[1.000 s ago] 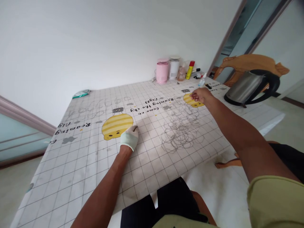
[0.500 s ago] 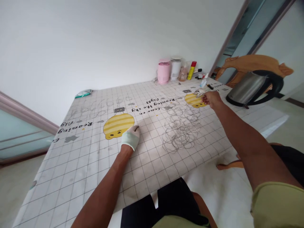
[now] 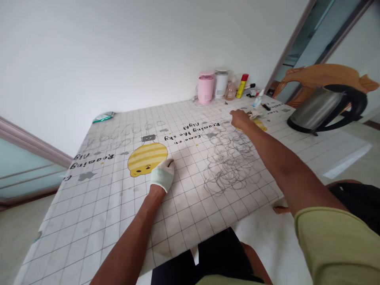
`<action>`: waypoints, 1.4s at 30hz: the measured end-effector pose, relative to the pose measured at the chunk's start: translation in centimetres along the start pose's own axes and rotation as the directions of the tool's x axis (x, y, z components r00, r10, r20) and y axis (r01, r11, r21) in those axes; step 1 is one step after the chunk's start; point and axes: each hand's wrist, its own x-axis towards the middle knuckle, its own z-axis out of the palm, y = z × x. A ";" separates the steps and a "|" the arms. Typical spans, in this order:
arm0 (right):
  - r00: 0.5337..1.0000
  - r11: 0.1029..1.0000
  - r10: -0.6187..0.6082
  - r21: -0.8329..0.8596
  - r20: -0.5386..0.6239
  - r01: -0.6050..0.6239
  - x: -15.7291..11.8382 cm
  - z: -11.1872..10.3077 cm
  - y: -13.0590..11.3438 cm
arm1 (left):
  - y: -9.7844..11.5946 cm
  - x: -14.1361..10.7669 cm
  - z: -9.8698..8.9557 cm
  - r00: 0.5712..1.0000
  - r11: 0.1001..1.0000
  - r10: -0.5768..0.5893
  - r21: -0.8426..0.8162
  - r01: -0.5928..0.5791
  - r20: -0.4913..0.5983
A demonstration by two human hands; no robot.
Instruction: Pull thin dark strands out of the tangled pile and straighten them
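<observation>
My left hand, in a white glove with a pale green cuff, rests on the checked tablecloth beside a printed yellow balloon bear. Its fingers are curled in, and whatever they may hold is hidden. My right hand is bare and reaches to the far side of the table, fingers drawn together over the cloth. I cannot make out anything in them. Just right of it lies a crumpled white cloth, perhaps a glove. Dense grey looping scribbles cover the cloth between my arms.
A steel kettle stands at the right, by a wooden chair. Along the wall are a pink container, a white one, a yellow can with red cap and small bottles. A green-edged packet lies far left.
My right hand has moved left, away from the crumpled white cloth, which now lies to its right. My left hand stays in place. The view has shifted slightly.
</observation>
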 end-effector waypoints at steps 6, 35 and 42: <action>0.990 0.983 -0.133 -0.118 0.049 0.138 2.1 2.0 -2.3 | 0.3 -0.1 -0.3 1.000 1.000 -0.013 0.014 0.012 0.027; 0.922 0.955 -0.233 -0.107 0.308 0.277 -4.1 -8.9 -2.3 | -0.1 0.2 -0.1 0.999 0.999 0.034 0.037 -0.035 0.028; 0.767 0.944 -0.323 0.136 0.555 0.300 -5.1 -7.6 -6.4 | 0.6 -0.2 -0.7 0.999 1.000 0.013 0.017 -0.014 0.047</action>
